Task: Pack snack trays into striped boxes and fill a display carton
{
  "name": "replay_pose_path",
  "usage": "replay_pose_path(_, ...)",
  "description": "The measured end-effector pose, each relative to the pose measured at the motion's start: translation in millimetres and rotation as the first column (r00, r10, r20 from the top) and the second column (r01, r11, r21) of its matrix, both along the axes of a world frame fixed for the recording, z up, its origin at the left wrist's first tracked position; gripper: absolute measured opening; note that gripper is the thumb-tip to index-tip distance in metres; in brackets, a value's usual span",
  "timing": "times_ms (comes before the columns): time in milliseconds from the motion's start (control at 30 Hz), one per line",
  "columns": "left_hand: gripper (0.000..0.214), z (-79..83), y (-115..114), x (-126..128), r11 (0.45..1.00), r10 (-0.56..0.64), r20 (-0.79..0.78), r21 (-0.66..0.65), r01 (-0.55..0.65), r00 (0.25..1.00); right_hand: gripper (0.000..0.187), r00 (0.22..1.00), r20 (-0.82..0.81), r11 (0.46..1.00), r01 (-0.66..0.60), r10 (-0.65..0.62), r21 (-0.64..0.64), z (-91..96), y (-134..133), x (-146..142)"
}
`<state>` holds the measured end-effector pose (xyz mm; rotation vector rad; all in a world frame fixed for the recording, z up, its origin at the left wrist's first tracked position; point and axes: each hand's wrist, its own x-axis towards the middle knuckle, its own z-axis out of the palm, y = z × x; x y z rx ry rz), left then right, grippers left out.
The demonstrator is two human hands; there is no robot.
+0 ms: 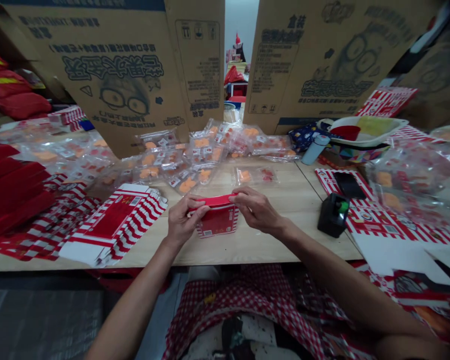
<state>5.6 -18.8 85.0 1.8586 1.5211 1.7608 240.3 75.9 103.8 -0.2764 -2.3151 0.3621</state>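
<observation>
Two big brown cartons stand on edge at the back with a narrow gap between them, walling off a pale wooden table. Clear packets with orange contents lie scattered across the far half of the table. At the left, a fanned stack of flat boxes, striped red and white, lies beside a pile of plain red sheets. At the right, a white basin sits near the cartons.

The left hand and the right hand are each closed on one end of a small box, red on top with striped sides. Thumb and fingertips pinch its top flap from either side. The box stands upright on the table, at the middle near the front edge.

Right of the right hand sits a black dispenser, and beyond it a phone lies on a striped sheet. A pale bottle lies near the basin
</observation>
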Motion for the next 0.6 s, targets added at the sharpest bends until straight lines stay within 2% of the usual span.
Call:
replay_pose_path(100, 0.022, 27.5, -1, -5, 0.994, -0.065, -0.27, -0.097, 0.04, 0.961, 0.023, 1.0, -0.024, 0.998, 0.009, -0.01, -0.059, 1.6, 4, -4)
replay_pose_path(167, 0.019, 45.7, 4, -2, 0.976, -0.188, -0.467, -0.184, 0.113, 0.864, 0.022, 1.0, -0.011, 0.997, 0.011, -0.012, -0.076, 5.7, 0, -4)
replay_pose_path(233, 0.021, 55.7, 14, 6, 0.967, -0.248, -0.578, -0.191, 0.167, 0.778, 0.023, 1.0, 0.009, 0.996, 0.014, -0.013, -0.092, 9.1, -5, 1)
replay_pose_path(267, 0.02, 57.1, 20, 12, 0.97, -0.241, -0.591, -0.161, 0.18, 0.77, 0.025, 0.999, 0.015, 0.994, 0.033, -0.031, -0.108, 9.6, -6, 9)
replay_pose_path(333, 0.017, 55.7, 34, 26, 0.982, -0.189, -0.553, -0.085, 0.171, 0.811, 0.033, 0.985, 0.02, 0.967, 0.175, -0.174, -0.187, 7.1, -6, 35)
replay_pose_path(367, 0.015, 54.2, 40, 34, 0.986, -0.162, -0.522, -0.061, 0.152, 0.838, 0.039, 0.944, 0.035, 0.906, 0.324, -0.327, -0.272, 4.1, -6, 55)
replay_pose_path(400, 0.014, 53.2, 44, 42, 0.989, -0.146, -0.491, -0.058, 0.135, 0.859, 0.043, 0.855, 0.073, 0.78, 0.5, -0.513, -0.378, -0.1, -6, 78)
replay_pose_path(433, 0.014, 52.8, 47, 50, 0.991, -0.137, -0.464, -0.065, 0.121, 0.875, 0.045, 0.715, 0.14, 0.587, 0.654, -0.685, -0.477, -5.4, -6, 104)
replay_pose_path(467, 0.015, 53.0, 49, 57, 0.99, -0.137, -0.445, -0.078, 0.114, 0.885, 0.044, 0.543, 0.233, 0.346, 0.755, -0.807, -0.557, -11.7, -6, 130)
replay_pose_path(500, 0.016, 53.5, 51, 65, 0.989, -0.143, -0.434, -0.091, 0.114, 0.89, 0.041, 0.402, 0.313, 0.152, 0.789, -0.86, -0.595, -18.7, -6, 155)
replay_pose_path(533, 0.017, 54.0, 52, 72, 0.988, -0.149, -0.429, -0.102, 0.117, 0.891, 0.036, 0.307, 0.377, 0.01, 0.786, -0.874, -0.618, -26.0, -4, 176)
replay_pose_path(567, 0.018, 54.1, 53, 79, 0.987, -0.156, -0.434, -0.111, 0.119, 0.888, 0.03, 0.259, 0.425, -0.083, 0.767, -0.867, -0.636, -33.1, -2, 194)
replay_pose_path(600, 0.019, 53.4, 55, 84, 0.987, -0.153, -0.439, -0.11, 0.116, 0.885, 0.023, 0.251, 0.457, -0.135, 0.741, -0.853, -0.658, -39.5, 2, 207)
